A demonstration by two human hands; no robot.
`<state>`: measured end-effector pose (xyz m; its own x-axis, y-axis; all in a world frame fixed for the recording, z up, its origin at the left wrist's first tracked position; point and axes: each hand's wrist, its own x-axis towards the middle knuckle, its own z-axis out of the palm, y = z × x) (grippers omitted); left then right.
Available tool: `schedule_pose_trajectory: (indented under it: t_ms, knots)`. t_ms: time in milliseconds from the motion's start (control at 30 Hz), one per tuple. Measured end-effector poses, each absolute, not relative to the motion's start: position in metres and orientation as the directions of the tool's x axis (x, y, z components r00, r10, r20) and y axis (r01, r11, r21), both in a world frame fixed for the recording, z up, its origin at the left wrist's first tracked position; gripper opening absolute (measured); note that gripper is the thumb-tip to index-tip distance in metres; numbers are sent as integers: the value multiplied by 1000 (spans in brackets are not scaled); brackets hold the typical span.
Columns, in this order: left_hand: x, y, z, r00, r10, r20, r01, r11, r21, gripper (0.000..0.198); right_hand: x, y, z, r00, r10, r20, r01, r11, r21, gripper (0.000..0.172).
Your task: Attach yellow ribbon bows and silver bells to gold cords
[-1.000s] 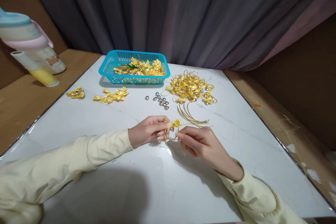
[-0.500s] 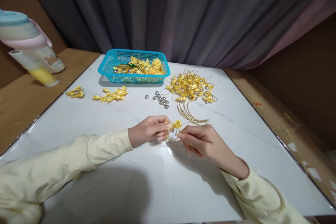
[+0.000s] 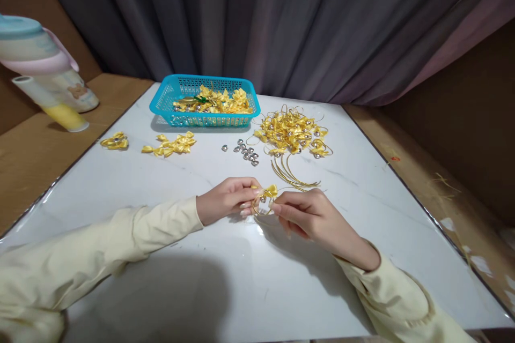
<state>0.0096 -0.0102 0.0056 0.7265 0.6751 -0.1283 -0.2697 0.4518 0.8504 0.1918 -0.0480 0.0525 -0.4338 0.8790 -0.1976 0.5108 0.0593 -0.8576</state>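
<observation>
My left hand [image 3: 227, 201] and my right hand [image 3: 311, 217] meet at the middle of the white table [image 3: 161, 198]. Both pinch one small yellow ribbon bow [image 3: 267, 191] with a silver bead and a thin gold cord loop hanging under it. The left fingers grip its left side, the right fingertips its right side. Loose gold cords [image 3: 292, 174] lie just beyond the hands.
A blue basket [image 3: 169, 102] with yellow bows stands at the back. Right of it lies a pile of finished bows [image 3: 292, 134]; silver beads [image 3: 246, 151] and plain bows [image 3: 171, 146] lie left of that. One more bow [image 3: 115, 142] and a bottle [image 3: 44, 86] are far left.
Almost nothing moved. My right hand shifted very slightly on the bow's cord; the left hand stayed put.
</observation>
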Motion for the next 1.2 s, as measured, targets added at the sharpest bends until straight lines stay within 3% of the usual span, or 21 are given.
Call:
schedule_pose_trajectory:
  t_ms: [433,733,1200]
  knots:
    - [8,-14,1,749,649,-136,-191,408,893,28,188,-49,51,-440,854,-278,449,-59,-891,34]
    - [10,-11,3,716,687,-125,-301,466,832,27,188,-48,49,-407,858,-314,310,-194,-931,31]
    - [11,-11,4,721,686,-101,-393,524,755,26,188,-47,38,-456,850,-264,113,-239,-965,32]
